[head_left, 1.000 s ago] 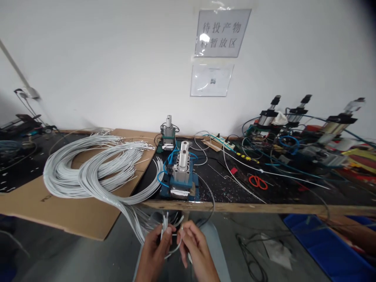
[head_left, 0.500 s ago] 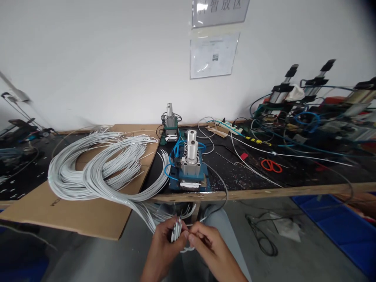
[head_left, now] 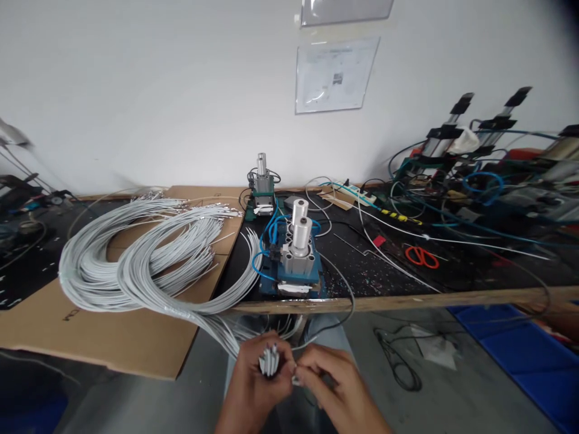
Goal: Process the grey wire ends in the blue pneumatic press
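Note:
My left hand (head_left: 256, 386) is wrapped around a bundle of thin light-grey cables (head_left: 269, 360), their ends poking up between thumb and fingers. Beside its thumb, my right hand (head_left: 335, 380) pinches a single light cable end (head_left: 295, 375); its tip is mostly hidden by the fingers. Both hands are close together in front of the table edge, above my lap. From the tabletop, a loop of grey cables (head_left: 176, 307) runs over the edge down toward my left hand. A pneumatic press (head_left: 298, 262) with two silver cylinders stands just beyond my hands.
Coiled grey cables (head_left: 85, 277) lie on a cardboard sheet (head_left: 122, 346) overhanging the table edge at left. A smaller press (head_left: 262, 190) stands behind. Orange-handled scissors (head_left: 421, 257), a power strip (head_left: 357, 193) and loose hoses lie right; more cylinder machines (head_left: 446, 135) stand beyond.
My left hand has turned so the cable ends point more toward me. My right fingers still pinch beside it. The view has shifted slightly.

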`<state>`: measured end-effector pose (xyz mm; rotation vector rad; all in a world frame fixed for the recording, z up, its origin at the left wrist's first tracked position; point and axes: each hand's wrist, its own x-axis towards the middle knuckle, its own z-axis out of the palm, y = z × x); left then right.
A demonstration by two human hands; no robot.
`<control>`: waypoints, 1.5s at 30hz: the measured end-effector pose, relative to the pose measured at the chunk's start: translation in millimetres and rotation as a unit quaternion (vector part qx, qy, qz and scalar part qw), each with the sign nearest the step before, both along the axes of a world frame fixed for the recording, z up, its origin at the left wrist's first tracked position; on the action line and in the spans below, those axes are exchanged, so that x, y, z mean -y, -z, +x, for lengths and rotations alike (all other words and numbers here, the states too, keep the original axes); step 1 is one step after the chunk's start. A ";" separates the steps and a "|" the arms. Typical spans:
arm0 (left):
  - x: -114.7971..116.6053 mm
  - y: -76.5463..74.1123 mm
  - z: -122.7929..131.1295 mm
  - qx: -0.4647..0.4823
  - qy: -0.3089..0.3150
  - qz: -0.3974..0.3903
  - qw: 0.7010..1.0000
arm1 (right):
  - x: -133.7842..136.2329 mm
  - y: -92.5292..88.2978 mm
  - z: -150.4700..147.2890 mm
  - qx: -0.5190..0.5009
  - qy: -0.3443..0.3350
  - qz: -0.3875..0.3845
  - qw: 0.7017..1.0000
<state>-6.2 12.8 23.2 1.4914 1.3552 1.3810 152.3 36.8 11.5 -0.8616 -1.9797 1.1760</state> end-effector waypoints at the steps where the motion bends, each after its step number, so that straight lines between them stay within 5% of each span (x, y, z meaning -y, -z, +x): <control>1: 0.2 -1.1 0.8 0.016 -0.020 -0.018 1.000 | 3.8 9.6 -10.1 -0.066 0.017 -0.091 0.994; 3: 0.6 -0.7 0.9 0.041 -0.049 -0.054 0.997 | 11.3 27.2 -27.3 -0.171 0.039 -0.207 0.962; 5: 0.6 -0.2 -2.0 0.050 -0.053 -0.078 0.994 | 14.2 34.2 -33.2 -0.173 0.050 -0.218 0.959; 8: -0.3 -6.8 -9.4 0.034 -0.025 -0.093 0.995 | 5.1 17.4 -16.6 -0.041 0.040 -0.012 0.998; 10: -1.6 -15.5 -12.3 0.023 -0.003 -0.095 0.995 | -5.9 -2.8 2.1 0.057 -0.024 0.150 0.987; 12: -3.5 -23.5 -11.7 0.025 0.006 -0.091 0.995 | -13.8 -18.2 15.0 0.113 -0.055 0.217 0.968; 14: -5.0 -27.1 -7.9 0.042 -0.007 -0.088 0.995 | -14.3 -22.0 15.6 0.096 -0.041 0.174 0.979; 17: -4.0 -21.1 1.8 0.094 -0.050 -0.101 0.989 | -1.5 -4.8 -5.7 -0.057 0.048 -0.054 0.996; 19: -0.9 -11.9 9.5 0.145 -0.078 -0.128 0.978 | 10.6 14.1 -25.8 -0.176 0.085 -0.210 0.958; 22: 5.9 -0.3 17.3 0.212 -0.098 -0.174 0.957 | 24.6 35.9 -48.4 -0.280 0.123 -0.306 0.901; 30: 15.5 -1.8 11.7 0.281 -0.096 -0.169 0.940 | 29.4 32.5 -54.1 -0.323 0.112 -0.340 0.876; 38: 14.7 6.6 10.2 0.270 -0.102 -0.165 0.943 | 27.6 26.6 -50.3 -0.301 0.115 -0.339 0.884; 45: 14.3 -0.5 8.4 0.260 -0.121 -0.153 0.946 | 24.4 21.5 -45.0 -0.268 0.096 -0.335 0.898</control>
